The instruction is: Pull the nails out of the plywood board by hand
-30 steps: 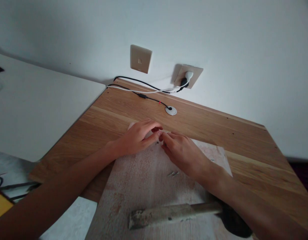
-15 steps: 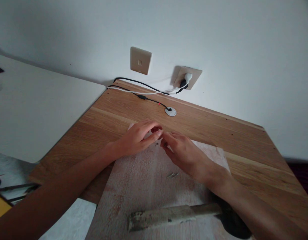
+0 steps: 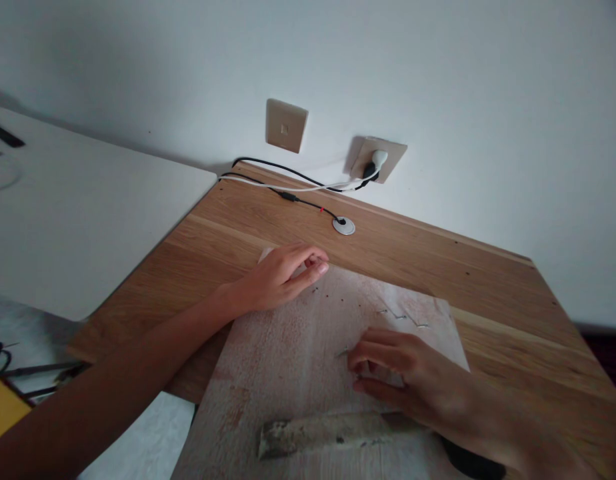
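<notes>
head view: centre, right hand, fingers apart, beside slim silver metal nail; probably light, stiff, best pinched mid-shank. left hand: cannot tell whether fingers clamp anything.

We saw a wall, a plate beside a socket, cables, a grommet, a white tabletop.

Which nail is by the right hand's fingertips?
The nail just left of the right hand; the other visible nails form a row nearer the wall.

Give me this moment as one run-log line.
left hand: at far edge of board, hold unclear | right hand: over board, grip open, beside nail | hammer: lying on board
</notes>
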The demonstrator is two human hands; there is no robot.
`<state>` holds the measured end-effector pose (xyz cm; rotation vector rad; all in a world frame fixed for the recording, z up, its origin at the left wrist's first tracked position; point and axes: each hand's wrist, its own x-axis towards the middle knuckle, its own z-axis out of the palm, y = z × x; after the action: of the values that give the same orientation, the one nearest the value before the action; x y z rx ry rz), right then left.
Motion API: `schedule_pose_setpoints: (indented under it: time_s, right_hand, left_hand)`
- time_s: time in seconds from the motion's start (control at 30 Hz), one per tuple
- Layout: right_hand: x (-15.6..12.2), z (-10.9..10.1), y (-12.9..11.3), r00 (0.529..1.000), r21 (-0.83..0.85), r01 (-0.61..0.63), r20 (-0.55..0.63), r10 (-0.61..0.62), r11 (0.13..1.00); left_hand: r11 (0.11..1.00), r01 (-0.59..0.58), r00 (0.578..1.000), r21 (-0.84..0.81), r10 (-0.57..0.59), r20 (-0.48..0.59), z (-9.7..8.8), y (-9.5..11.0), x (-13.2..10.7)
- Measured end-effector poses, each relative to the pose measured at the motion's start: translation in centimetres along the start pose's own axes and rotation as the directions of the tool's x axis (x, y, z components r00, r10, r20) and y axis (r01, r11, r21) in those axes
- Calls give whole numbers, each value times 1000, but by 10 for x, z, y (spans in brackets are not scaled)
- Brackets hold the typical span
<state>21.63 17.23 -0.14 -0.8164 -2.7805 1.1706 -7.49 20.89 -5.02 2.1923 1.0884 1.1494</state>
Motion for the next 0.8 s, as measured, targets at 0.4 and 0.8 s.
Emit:
schedule_pose_setpoints:
  time_s: [0.4,0.8]
  right_hand:
    - [59,-20,2,924,-251,-33,-377,-66,967]
    - [115,-2,9,937,-400,23,-311,-159,916]
  left_hand:
    - [999,52,998,-3,-52,-26,1,0,1]
    - [998,55,998,9,-55,-8,1,0,0]
